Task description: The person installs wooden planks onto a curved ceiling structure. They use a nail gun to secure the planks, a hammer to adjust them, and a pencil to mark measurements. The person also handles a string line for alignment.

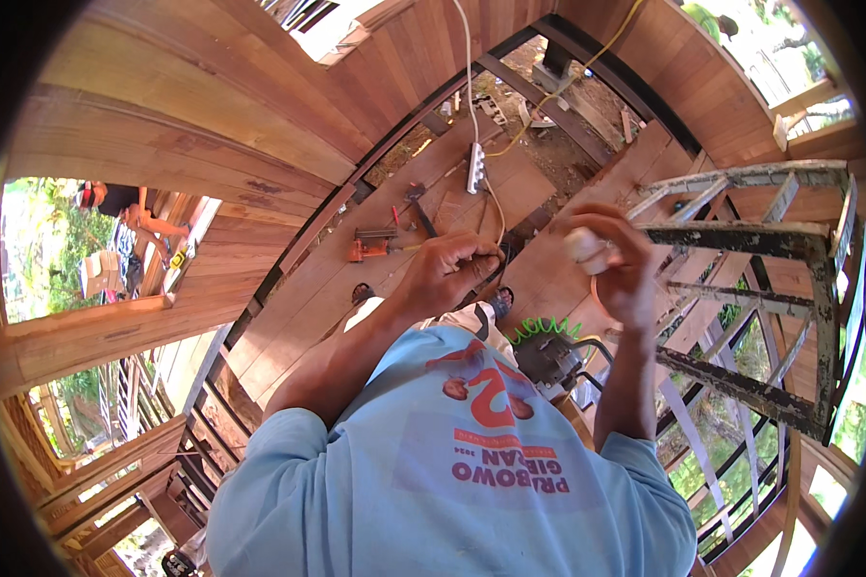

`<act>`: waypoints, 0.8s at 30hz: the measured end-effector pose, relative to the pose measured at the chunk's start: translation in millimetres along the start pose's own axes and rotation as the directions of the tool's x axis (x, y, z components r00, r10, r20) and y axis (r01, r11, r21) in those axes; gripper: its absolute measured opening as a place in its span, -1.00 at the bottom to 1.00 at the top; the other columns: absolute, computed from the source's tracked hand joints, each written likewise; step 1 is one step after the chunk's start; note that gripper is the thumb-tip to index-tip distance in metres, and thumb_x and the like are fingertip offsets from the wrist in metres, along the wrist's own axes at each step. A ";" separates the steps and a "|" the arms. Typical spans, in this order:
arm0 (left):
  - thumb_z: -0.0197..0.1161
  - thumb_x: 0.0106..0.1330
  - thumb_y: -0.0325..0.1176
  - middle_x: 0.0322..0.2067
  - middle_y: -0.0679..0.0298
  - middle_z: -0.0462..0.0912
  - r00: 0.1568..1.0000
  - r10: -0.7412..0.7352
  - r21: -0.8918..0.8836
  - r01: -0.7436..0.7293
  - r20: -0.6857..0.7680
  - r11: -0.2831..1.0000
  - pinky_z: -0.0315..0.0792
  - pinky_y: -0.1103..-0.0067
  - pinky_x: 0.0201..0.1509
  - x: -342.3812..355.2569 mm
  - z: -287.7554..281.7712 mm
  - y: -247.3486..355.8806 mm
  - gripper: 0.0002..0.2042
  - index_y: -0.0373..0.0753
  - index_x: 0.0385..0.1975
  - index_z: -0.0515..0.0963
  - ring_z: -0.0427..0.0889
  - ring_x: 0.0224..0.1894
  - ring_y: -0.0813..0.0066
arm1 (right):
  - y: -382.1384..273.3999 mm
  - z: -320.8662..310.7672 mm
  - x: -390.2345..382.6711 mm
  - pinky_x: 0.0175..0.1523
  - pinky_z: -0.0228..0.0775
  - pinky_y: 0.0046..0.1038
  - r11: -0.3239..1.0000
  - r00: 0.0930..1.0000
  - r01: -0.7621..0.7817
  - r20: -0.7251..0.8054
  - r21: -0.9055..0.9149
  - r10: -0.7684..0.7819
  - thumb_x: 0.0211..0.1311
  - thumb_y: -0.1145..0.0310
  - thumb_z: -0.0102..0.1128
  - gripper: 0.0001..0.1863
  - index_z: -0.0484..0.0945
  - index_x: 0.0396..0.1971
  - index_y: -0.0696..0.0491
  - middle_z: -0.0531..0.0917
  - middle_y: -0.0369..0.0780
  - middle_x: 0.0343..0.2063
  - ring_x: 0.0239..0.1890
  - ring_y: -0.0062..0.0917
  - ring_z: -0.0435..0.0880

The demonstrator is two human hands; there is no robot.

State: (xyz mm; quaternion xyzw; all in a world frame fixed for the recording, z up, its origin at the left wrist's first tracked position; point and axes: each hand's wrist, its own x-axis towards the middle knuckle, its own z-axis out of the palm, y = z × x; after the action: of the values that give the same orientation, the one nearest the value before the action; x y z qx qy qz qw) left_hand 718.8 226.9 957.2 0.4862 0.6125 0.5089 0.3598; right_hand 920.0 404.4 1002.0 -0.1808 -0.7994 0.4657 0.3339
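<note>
My left hand point(452, 272) is closed in front of my chest, thumb and fingers pinched together. A thin dark strand shows by its fingertips, but what the fingers grip is unclear. Raised to the right, my right hand point(624, 262) curls its fingers round a small white rounded object point(587, 250), whose kind I cannot make out. The two hands are apart. Below them on the plank floor point(318, 274) lie an orange-red nail gun point(370, 246) and a dark-headed hammer point(420, 207), both nearest my left hand.
A white power strip point(476, 168) hangs on a cord ahead. A paint-worn ladder point(741, 240) stands right. Near my feet is a compressor point(548, 359) with a green coiled hose point(544, 330). Another person point(130, 212) works beyond the left opening. Floor gaps show ahead.
</note>
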 end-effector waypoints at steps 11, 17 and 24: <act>0.33 0.34 -0.44 -0.39 0.23 0.68 0.997 -0.009 0.019 0.010 -0.075 1.000 0.48 0.57 -0.23 -62.7 -183.7 -48.6 -0.88 -0.33 -0.22 0.64 0.64 -0.30 0.60 | -15.7 269.0 51.3 -0.24 0.40 -0.57 0.876 0.906 -0.390 0.287 0.284 0.310 0.38 0.28 0.25 -0.78 0.65 -0.23 0.14 0.64 -0.36 -0.46 -0.36 -0.69 0.58; 0.39 0.30 -0.25 -0.43 0.12 0.70 0.969 -0.158 -0.048 0.152 -0.188 0.987 0.47 0.49 -0.29 -121.8 -338.9 -91.3 -0.76 -0.35 -0.30 0.66 0.67 -0.37 0.46 | -46.9 432.4 83.2 -0.44 0.20 -0.67 0.641 0.717 -0.695 0.386 0.325 0.581 0.34 0.19 0.33 -0.76 0.60 -0.40 0.04 0.53 -0.44 -0.58 -0.55 -0.83 0.41; 0.43 0.23 -0.25 -0.44 0.11 0.70 0.979 -0.152 0.063 0.162 -0.138 0.985 0.49 0.43 -0.28 -200.4 -479.6 -117.4 -0.78 -0.29 -0.32 0.65 0.68 -0.39 0.26 | -96.2 558.5 105.4 -0.52 0.10 -0.65 0.254 0.651 -0.749 0.610 0.612 0.452 0.29 0.21 0.38 -0.79 0.55 -0.35 -0.01 0.44 -0.43 -0.64 -0.64 -0.77 0.31</act>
State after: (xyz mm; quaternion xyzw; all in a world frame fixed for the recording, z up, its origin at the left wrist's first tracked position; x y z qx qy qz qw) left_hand 296.9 -98.1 939.1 0.4145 0.6900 0.4871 0.3390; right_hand 454.9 71.1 932.0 -0.2185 -0.3830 0.8967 0.0387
